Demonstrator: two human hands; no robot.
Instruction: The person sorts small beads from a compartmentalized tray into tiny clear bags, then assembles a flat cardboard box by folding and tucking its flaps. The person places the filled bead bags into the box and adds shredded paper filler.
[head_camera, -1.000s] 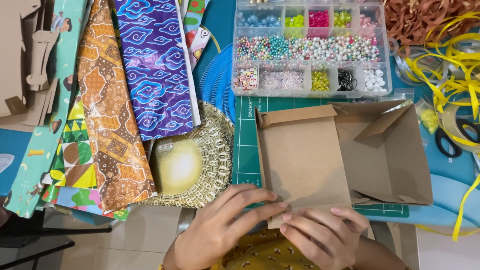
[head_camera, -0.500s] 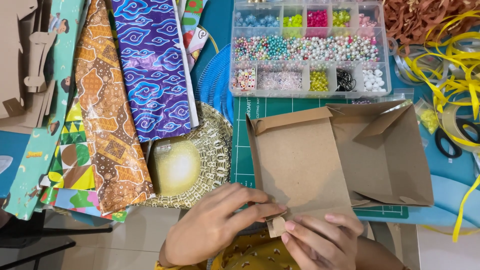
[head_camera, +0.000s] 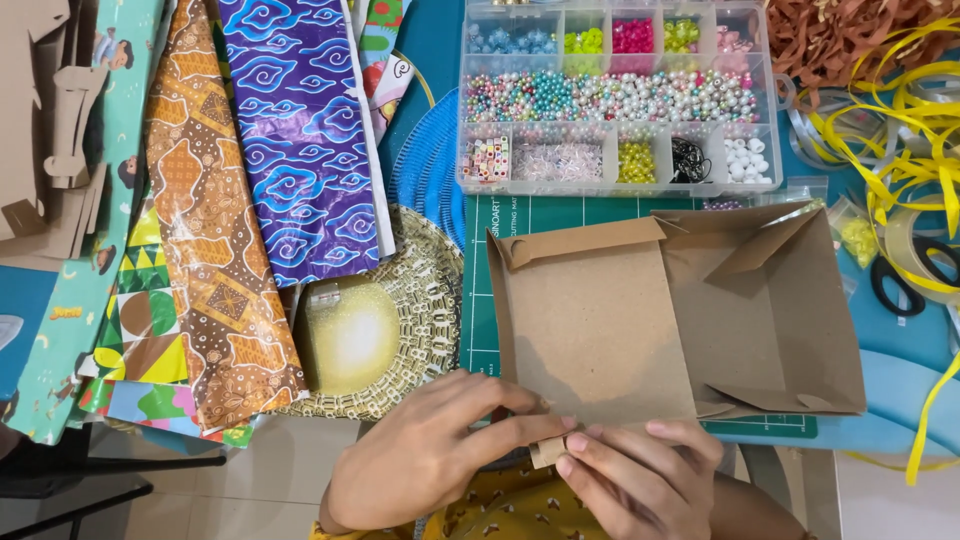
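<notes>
Fingertips of the left hand (head_camera: 430, 455) and right hand (head_camera: 640, 475) pinch shut on the small flap at the near edge of the brown cardboard box (head_camera: 600, 320), low centre of the frame on the green cutting mat (head_camera: 480, 300). Best done by creasing squarely along the fold. Bead organiser (head_camera: 615, 95) sits above.
</notes>
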